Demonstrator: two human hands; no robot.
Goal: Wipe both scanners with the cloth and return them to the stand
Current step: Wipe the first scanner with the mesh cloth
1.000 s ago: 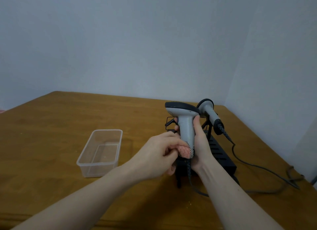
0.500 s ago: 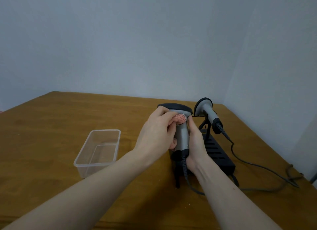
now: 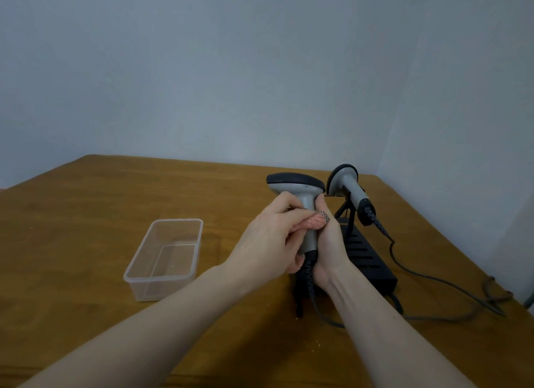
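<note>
Now cloth (image 3: 313, 223) against held scanner (image 3: 303, 191)

held scanner (image 3: 300, 191) left of second scanner (image 3: 348, 189) on stand (image 3: 367, 257); container (image 3: 164, 257) farther left.

Wooden table (image 3: 86, 214), pale blue-grey walls (image 3: 202, 69)

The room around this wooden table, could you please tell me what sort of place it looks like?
Probably a plain office or test room: a bare wooden table set in a corner of blank pale walls, with two corded scanners, one held and one on a black stand.
</note>
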